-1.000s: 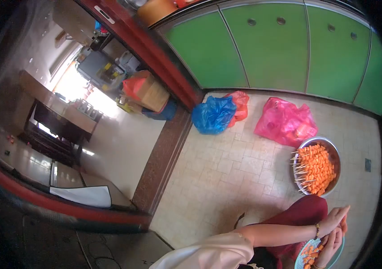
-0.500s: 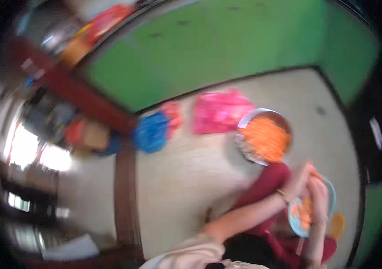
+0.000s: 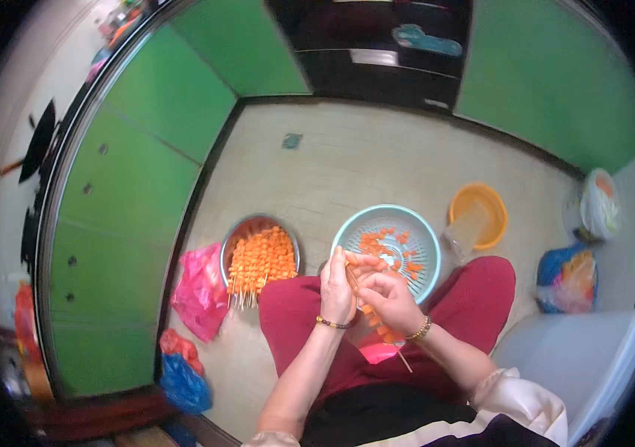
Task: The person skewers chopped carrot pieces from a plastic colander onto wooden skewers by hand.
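Observation:
Over my lap, my right hand (image 3: 392,299) is closed on a skewer of orange cubes (image 3: 378,325), whose stick end points down toward my knees. Against its upper end rests my left hand (image 3: 338,289), with fingers bent around something orange. Just beyond both hands stands a light-blue strainer basket (image 3: 427,238) with loose orange pieces (image 3: 386,240) in it. To the left, a metal bowl (image 3: 297,249) holds many skewers threaded with orange cubes (image 3: 264,253), their sticks pointing toward me.
An orange basin (image 3: 501,216) with a clear plastic bag stands right of the strainer. Pink (image 3: 202,290) and blue (image 3: 185,384) bags lie at the left. A white bucket (image 3: 599,205), another bag (image 3: 570,279) and a pale bin (image 3: 578,346) are at the right. Green cabinets (image 3: 139,134) border the floor.
The view has swung right, bringing my lap, both hands and the strainer to the middle. The orange basin and right-side bucket now show. The doorway has left the view.

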Demonstrator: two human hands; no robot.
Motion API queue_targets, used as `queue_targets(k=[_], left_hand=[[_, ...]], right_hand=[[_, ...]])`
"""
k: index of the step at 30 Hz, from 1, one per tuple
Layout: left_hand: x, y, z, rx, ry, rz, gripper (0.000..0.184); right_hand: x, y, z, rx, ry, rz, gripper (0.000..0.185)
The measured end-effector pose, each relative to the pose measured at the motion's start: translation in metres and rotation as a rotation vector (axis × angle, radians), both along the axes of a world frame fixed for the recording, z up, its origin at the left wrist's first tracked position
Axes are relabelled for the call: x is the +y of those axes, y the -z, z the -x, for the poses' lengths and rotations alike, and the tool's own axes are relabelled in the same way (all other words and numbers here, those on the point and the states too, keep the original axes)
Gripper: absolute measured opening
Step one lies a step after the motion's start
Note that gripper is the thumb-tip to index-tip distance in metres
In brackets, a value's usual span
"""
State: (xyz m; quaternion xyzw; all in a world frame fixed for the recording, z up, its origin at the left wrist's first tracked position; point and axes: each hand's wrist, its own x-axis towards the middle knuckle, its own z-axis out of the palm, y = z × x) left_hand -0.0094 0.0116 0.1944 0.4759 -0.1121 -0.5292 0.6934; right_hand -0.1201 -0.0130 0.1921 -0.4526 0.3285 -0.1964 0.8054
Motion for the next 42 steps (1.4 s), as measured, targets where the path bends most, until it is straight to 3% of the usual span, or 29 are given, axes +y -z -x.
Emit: queue_targets(k=[5, 8, 9, 13, 16, 17, 20, 21, 24, 31, 38, 42], left_hand=[[-0.024, 0.009, 0.036, -0.041, 0.170, -0.048, 0.037], [-0.030, 0.020, 0.062, -0.288, 0.282, -0.158, 0.038], [-0.034, 0.029, 0.068, -0.235, 0.287, -0.120, 0.038], [-0.048, 0.024, 0.087, -0.165, 0.285, -0.130, 0.040], [-0.058, 0.030, 0.078, -0.107, 0.309, -0.115, 0.040], [-0.064, 0.017, 0.078, -0.050, 0.309, -0.134, 0.039], [-0.071, 0.039, 0.046, 0.063, 0.139, -0.140, 0.036], [-0.070, 0.041, 0.044, 0.049, 0.142, -0.134, 0.035], [-0.068, 0.047, 0.048, 0.040, 0.151, -0.168, 0.035], [-0.055, 0.048, 0.056, 0.066, 0.116, -0.218, 0.029], [-0.042, 0.051, 0.050, 0.138, 0.208, -0.149, 0.028], [-0.033, 0.051, 0.050, 0.054, 0.149, -0.180, 0.029]], right_hand=[[-0.010, 0.015, 0.036, -0.029, 0.151, -0.014, 0.010], [-0.022, 0.030, 0.049, -0.107, 0.342, -0.025, 0.011], [-0.023, 0.037, 0.053, -0.130, 0.369, 0.031, 0.011], [-0.032, 0.035, 0.068, -0.136, 0.380, -0.054, 0.015], [-0.039, 0.026, 0.073, -0.102, 0.413, 0.169, 0.019], [-0.038, 0.022, 0.079, -0.025, 0.328, 0.066, 0.023], [-0.021, 0.026, 0.086, 0.156, 0.380, 0.381, 0.026], [-0.016, 0.030, 0.085, 0.132, 0.315, 0.258, 0.026], [-0.006, 0.044, 0.079, 0.126, 0.287, 0.250, 0.022], [0.007, 0.049, 0.065, 0.224, 0.416, 0.327, 0.016], [0.012, 0.053, 0.052, 0.268, 0.356, 0.441, 0.020], [0.014, 0.051, 0.050, 0.299, 0.320, 0.453, 0.022]])
